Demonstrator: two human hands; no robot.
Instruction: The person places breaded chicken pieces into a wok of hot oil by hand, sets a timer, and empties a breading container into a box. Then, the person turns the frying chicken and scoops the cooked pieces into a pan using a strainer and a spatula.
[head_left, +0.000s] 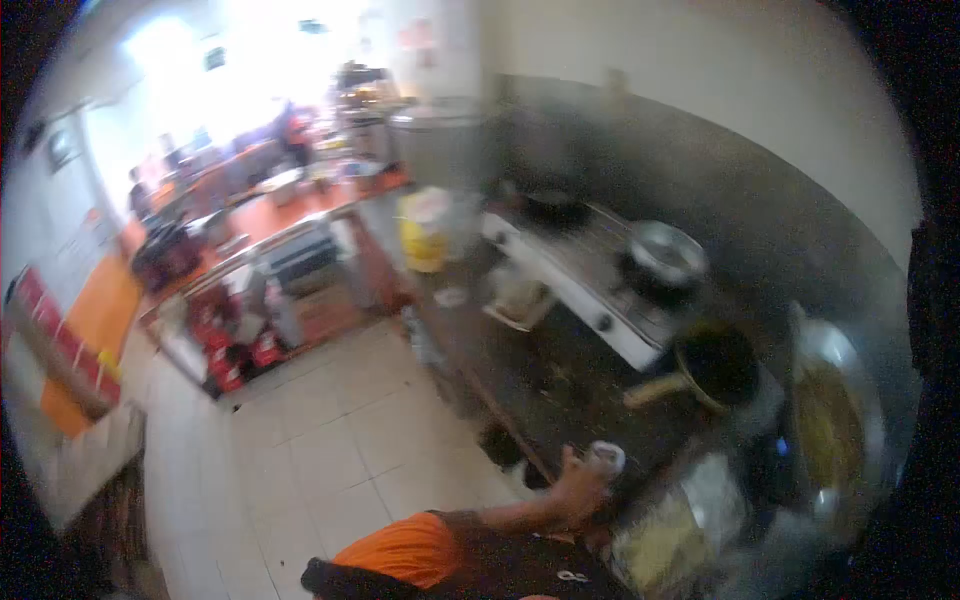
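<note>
My left hand (578, 492) reaches out from an orange sleeve over the edge of the dark counter (520, 385). Its fingers are wrapped around a small round container with a pale rim (606, 458), whose contents are too blurred to make out. Just beyond it, a dark pan (718, 365) with a light handle rests on the counter. Near my body lies a clear plastic bag (715, 500) beside a pale yellow mass (660, 548). I cannot make out my right hand in the blur at the bottom.
A white gas stove (570, 285) carries a silver pot (667, 252). At the right stands a wide metal basin (830, 420) with yellowish-brown contents. A yellow container (420, 235) is at the counter's far end. Orange counters (285, 222) and a tiled floor (330, 440) lie to the left.
</note>
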